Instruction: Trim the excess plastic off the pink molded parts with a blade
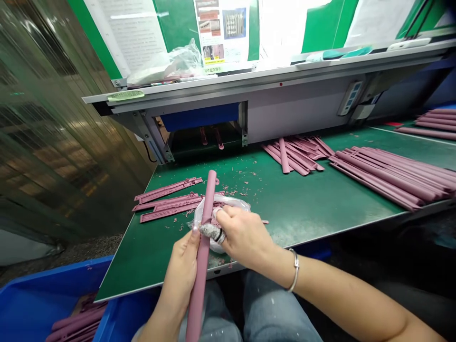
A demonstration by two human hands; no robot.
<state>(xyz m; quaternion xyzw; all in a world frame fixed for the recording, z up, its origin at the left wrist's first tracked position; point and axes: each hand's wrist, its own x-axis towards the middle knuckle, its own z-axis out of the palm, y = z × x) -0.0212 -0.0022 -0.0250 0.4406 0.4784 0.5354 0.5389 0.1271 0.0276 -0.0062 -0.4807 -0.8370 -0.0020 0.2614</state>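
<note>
A long pink plastic strip stands tilted in front of me, its far end over the table and its near end by my lap. My left hand is closed around its middle. Against its right side presses my right hand, fingers curled, with a speckled grey covering on one finger. Whatever the right hand grips is hidden. Behind the hands, a white plastic bag holds pink scraps and is partly covered by the strip. Several flat pink pieces lie on the table to the left.
Pink shavings litter the green table. A loose pile of pink strips lies at the back, and a neater stack at the right. A blue bin with pink parts stands lower left. A metal shelf spans the back.
</note>
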